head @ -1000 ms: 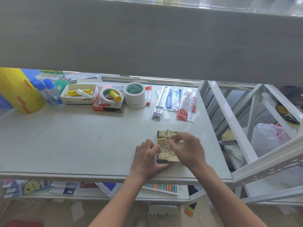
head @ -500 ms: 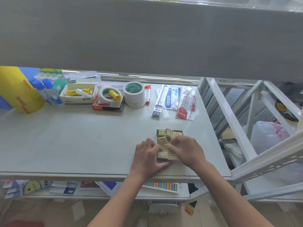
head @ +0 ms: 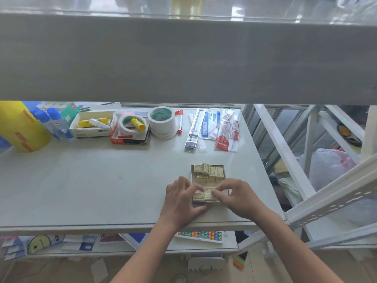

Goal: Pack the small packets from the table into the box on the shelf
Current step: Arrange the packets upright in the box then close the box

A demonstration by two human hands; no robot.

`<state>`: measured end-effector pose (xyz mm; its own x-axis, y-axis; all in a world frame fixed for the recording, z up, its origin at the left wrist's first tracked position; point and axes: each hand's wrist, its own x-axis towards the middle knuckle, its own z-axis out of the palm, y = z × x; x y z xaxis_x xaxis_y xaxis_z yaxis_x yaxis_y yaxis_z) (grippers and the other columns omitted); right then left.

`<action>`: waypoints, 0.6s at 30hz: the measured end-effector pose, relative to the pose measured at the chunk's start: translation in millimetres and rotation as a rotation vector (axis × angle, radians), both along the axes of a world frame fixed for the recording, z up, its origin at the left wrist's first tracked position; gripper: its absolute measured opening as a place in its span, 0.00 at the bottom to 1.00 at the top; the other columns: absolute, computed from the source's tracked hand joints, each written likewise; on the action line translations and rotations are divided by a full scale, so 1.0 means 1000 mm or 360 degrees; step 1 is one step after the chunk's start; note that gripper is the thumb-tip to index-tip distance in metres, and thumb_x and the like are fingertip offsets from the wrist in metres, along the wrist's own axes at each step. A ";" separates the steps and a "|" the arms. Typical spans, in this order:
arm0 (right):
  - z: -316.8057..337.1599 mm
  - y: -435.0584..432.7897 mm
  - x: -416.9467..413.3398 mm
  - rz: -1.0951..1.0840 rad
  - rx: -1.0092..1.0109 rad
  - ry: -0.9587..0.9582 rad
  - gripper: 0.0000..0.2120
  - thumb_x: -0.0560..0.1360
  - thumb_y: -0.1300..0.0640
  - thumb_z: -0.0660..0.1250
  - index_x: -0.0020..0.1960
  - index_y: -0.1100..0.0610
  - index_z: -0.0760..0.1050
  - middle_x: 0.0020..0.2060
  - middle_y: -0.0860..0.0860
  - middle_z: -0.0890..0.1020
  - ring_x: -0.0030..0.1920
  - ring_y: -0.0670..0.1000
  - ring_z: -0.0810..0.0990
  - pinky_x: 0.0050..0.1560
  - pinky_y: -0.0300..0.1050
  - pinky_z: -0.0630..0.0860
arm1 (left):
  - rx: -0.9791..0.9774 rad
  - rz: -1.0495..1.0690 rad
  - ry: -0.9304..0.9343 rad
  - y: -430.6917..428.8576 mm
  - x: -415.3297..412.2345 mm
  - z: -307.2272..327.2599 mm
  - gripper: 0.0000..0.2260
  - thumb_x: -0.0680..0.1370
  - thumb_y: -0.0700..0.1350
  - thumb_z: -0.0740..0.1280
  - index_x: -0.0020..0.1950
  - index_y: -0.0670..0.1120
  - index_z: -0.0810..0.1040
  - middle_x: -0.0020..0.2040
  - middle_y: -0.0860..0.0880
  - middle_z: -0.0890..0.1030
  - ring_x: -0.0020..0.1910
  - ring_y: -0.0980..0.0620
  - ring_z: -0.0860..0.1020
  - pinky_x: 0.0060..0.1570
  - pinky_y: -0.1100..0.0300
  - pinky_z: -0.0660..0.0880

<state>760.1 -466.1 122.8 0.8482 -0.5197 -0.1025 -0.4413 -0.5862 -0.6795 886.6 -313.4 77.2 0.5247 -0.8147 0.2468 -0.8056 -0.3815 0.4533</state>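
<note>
Bright daylight, glare above, edges bowed

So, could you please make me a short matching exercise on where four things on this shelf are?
Things:
1. yellow roll
2. red marker
3. hands
4. glue stick

Places:
A. inside a tape ring
B. far left
C. on the packets at the box's near end
D. just right of the stacked tape rolls

Pairs: 1-B, 2-D, 3-C, 4-A
</note>
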 end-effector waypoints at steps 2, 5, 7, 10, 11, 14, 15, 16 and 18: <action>0.009 -0.005 0.010 -0.0039 -0.0099 0.0053 0.08 0.75 0.47 0.67 0.48 0.49 0.82 0.47 0.44 0.82 0.48 0.45 0.78 0.48 0.42 0.74 | 0.0016 -0.0013 -0.0014 0.000 0.000 -0.001 0.21 0.68 0.69 0.64 0.53 0.58 0.76 0.45 0.56 0.61 0.44 0.58 0.65 0.51 0.58 0.66; 0.018 -0.001 0.031 0.0078 -0.0329 0.0460 0.10 0.75 0.47 0.63 0.45 0.50 0.81 0.43 0.47 0.83 0.44 0.50 0.80 0.41 0.44 0.75 | 0.0006 -0.0004 -0.0018 0.000 -0.001 -0.002 0.21 0.68 0.69 0.64 0.52 0.57 0.76 0.46 0.56 0.60 0.44 0.58 0.63 0.52 0.59 0.64; 0.021 0.005 0.043 0.0096 -0.0422 0.0651 0.11 0.74 0.45 0.63 0.40 0.52 0.78 0.40 0.49 0.81 0.42 0.53 0.80 0.37 0.44 0.72 | -0.0014 0.0005 -0.0023 0.000 0.000 -0.004 0.20 0.68 0.68 0.65 0.51 0.57 0.76 0.46 0.56 0.60 0.43 0.58 0.63 0.51 0.59 0.63; 0.025 0.013 0.059 -0.0037 -0.0448 0.0805 0.14 0.73 0.43 0.65 0.49 0.53 0.76 0.47 0.52 0.80 0.50 0.55 0.79 0.41 0.44 0.69 | -0.0025 0.0014 -0.0028 -0.001 0.000 -0.004 0.20 0.68 0.69 0.65 0.51 0.57 0.76 0.45 0.56 0.59 0.42 0.58 0.61 0.49 0.58 0.64; 0.025 0.015 0.064 -0.0079 -0.0473 0.0862 0.16 0.73 0.44 0.65 0.53 0.54 0.75 0.51 0.52 0.79 0.53 0.55 0.79 0.42 0.44 0.69 | -0.0026 0.0014 -0.0028 -0.001 0.000 -0.004 0.19 0.68 0.69 0.65 0.52 0.58 0.76 0.45 0.56 0.59 0.42 0.58 0.60 0.49 0.58 0.64; 0.026 0.021 0.076 -0.0130 -0.0536 0.1005 0.17 0.72 0.48 0.69 0.57 0.54 0.73 0.55 0.51 0.79 0.55 0.53 0.79 0.43 0.43 0.70 | -0.0033 0.0015 -0.0020 -0.001 0.000 -0.005 0.19 0.68 0.68 0.66 0.51 0.58 0.76 0.45 0.56 0.59 0.42 0.59 0.58 0.50 0.58 0.65; 0.028 0.021 0.078 -0.0149 -0.0515 0.1009 0.18 0.71 0.48 0.70 0.57 0.54 0.72 0.54 0.51 0.79 0.55 0.53 0.79 0.43 0.43 0.70 | -0.0032 0.0020 -0.0012 -0.001 0.000 -0.005 0.19 0.68 0.68 0.66 0.51 0.58 0.76 0.45 0.56 0.59 0.42 0.59 0.58 0.51 0.58 0.65; 0.030 0.019 0.079 -0.0186 -0.0461 0.0982 0.19 0.69 0.47 0.71 0.56 0.53 0.72 0.53 0.51 0.79 0.54 0.53 0.79 0.43 0.43 0.70 | -0.0026 0.0024 -0.0001 -0.001 0.000 -0.005 0.20 0.68 0.69 0.66 0.51 0.57 0.76 0.45 0.56 0.59 0.43 0.59 0.58 0.51 0.57 0.66; 0.038 0.009 0.074 -0.0323 -0.0284 0.0863 0.20 0.64 0.45 0.73 0.50 0.53 0.73 0.47 0.50 0.80 0.49 0.53 0.79 0.42 0.43 0.69 | -0.0013 0.0021 0.0013 0.000 0.001 -0.006 0.20 0.68 0.69 0.66 0.50 0.57 0.76 0.45 0.56 0.59 0.43 0.59 0.59 0.52 0.57 0.66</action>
<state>834.0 -457.3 160.5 0.5814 -0.7147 -0.3888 -0.8122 -0.5381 -0.2255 887.4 -313.5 71.4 0.5373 -0.8057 0.2492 -0.7967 -0.3880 0.4633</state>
